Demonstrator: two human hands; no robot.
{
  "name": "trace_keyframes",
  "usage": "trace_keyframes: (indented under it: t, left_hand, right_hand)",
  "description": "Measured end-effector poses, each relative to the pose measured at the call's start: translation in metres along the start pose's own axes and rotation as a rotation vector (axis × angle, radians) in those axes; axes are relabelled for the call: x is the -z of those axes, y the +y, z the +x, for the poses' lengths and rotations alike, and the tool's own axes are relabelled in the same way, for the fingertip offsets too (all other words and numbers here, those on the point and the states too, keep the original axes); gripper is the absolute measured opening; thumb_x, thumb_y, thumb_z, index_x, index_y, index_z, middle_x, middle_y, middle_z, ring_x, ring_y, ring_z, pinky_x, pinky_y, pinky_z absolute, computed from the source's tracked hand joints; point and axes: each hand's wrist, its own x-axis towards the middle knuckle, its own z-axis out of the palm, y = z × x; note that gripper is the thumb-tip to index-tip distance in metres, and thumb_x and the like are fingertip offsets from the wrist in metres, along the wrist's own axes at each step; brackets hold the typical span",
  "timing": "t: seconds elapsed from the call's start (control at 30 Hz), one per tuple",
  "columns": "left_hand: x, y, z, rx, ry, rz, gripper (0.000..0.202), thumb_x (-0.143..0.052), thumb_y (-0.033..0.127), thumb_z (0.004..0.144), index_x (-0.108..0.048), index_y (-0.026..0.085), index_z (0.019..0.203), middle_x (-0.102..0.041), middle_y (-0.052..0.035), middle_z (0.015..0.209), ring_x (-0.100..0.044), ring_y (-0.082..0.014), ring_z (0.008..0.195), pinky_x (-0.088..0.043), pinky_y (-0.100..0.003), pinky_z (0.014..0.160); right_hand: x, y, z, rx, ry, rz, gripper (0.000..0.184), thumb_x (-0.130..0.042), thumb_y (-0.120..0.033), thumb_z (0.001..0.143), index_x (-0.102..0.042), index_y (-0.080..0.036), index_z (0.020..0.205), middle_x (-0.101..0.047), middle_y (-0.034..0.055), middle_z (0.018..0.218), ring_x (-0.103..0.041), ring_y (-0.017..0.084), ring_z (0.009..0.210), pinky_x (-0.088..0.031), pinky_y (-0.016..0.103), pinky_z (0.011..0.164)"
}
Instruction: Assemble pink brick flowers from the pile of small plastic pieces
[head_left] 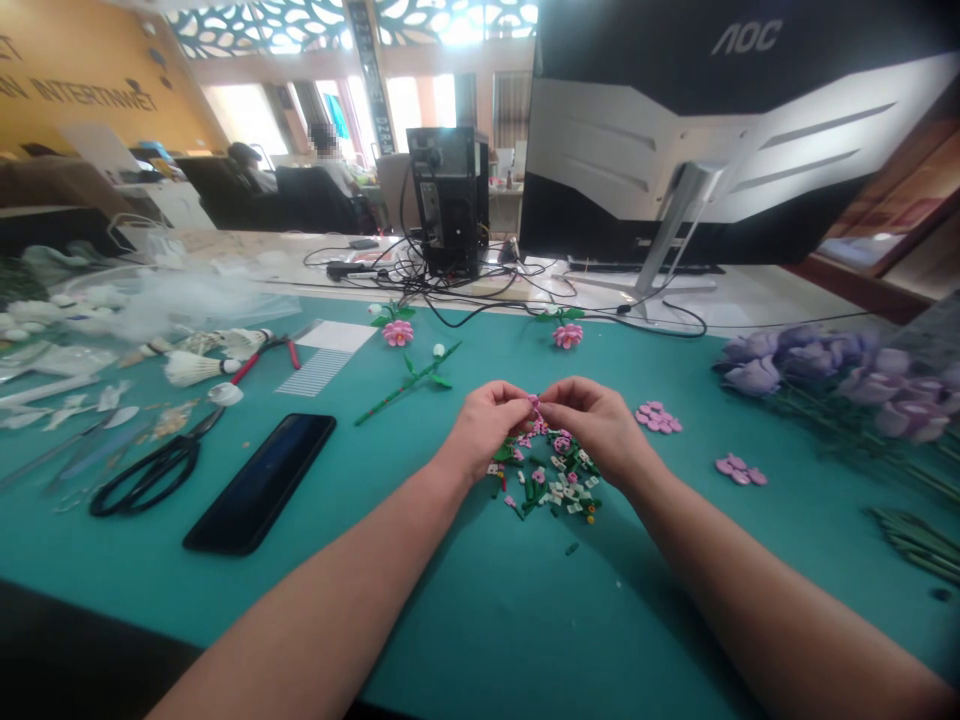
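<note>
My left hand (491,425) and my right hand (592,425) meet fingertip to fingertip, both pinching a small pink building-block piece (534,399). My fingers cover most of it. Just below them on the green mat lies a loose pile of small bricks (559,485) in pink, white and green. Right of my right hand are a cluster of pink petal pieces (658,417) and a smaller group of pink petal pieces (741,469). A green brick stem (409,383) with leaves and a white bud lies beyond my left hand.
Two pink brick flowers (397,333) (568,336) lie at the mat's far side. To the left are a black phone (260,483), scissors (154,470), red-handled pliers (262,357) and shuttlecocks (196,367). Purple flowers (832,375) lie at right. A monitor (720,130) and computer case (448,200) stand behind.
</note>
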Motion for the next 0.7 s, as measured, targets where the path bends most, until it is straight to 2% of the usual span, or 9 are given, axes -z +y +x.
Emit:
trace_keyframes:
  t: [0.43, 0.7]
  left_hand:
    - [-0.0022, -0.0027, -0.001, -0.024, 0.012, 0.042, 0.014, -0.068, 0.022, 0.068, -0.058, 0.014, 0.073, -0.06, 0.0005, 0.062, -0.052, -0.0084, 0.056, -0.041, -0.02, 0.054]
    - [-0.0015, -0.0056, -0.0006, -0.096, 0.022, 0.133, 0.011, -0.064, 0.023, 0.071, -0.058, 0.014, 0.074, -0.06, -0.0004, 0.064, -0.052, -0.0093, 0.058, -0.042, -0.022, 0.057]
  right_hand:
    - [-0.0038, 0.0052, 0.0011, 0.064, 0.046, 0.017, 0.024, -0.075, -0.035, 0.067, -0.06, -0.018, 0.073, -0.06, -0.0004, 0.068, -0.053, 0.012, 0.063, -0.041, 0.025, 0.058]
    - [-0.0039, 0.0067, 0.0014, 0.061, 0.049, 0.049, 0.028, -0.077, -0.038, 0.066, -0.062, -0.017, 0.075, -0.062, 0.0, 0.068, -0.054, 0.013, 0.064, -0.041, 0.025, 0.058]
